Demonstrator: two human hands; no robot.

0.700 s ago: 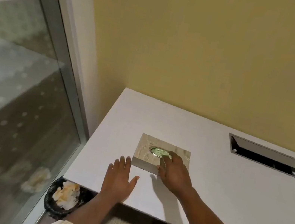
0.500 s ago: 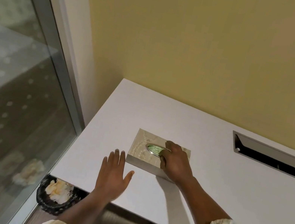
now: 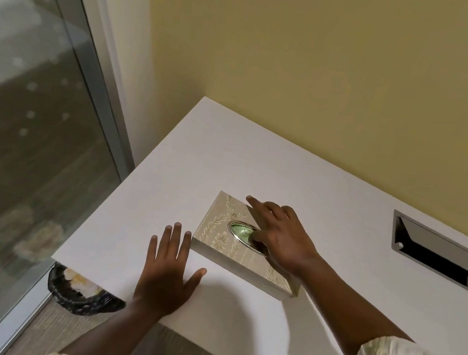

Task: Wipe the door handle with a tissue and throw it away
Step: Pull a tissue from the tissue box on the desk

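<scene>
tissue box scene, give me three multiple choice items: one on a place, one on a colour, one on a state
1. Where is the bin?
A. on the table
B. on the floor under the table's left corner
C. against the right wall

2. What colour is the wall behind the table?
A. yellow
B. blue
C. grey

3. What is the left hand doing?
A. holding a tissue
B. gripping the tissue box
C. lying flat and open on the table

Key: 1 B, the bin peeks out below the table edge by the glass. 2 A, the wall is plain yellow. 3 C, its fingers are spread beside the tissue box, while the right hand is at the box's opening.
</scene>
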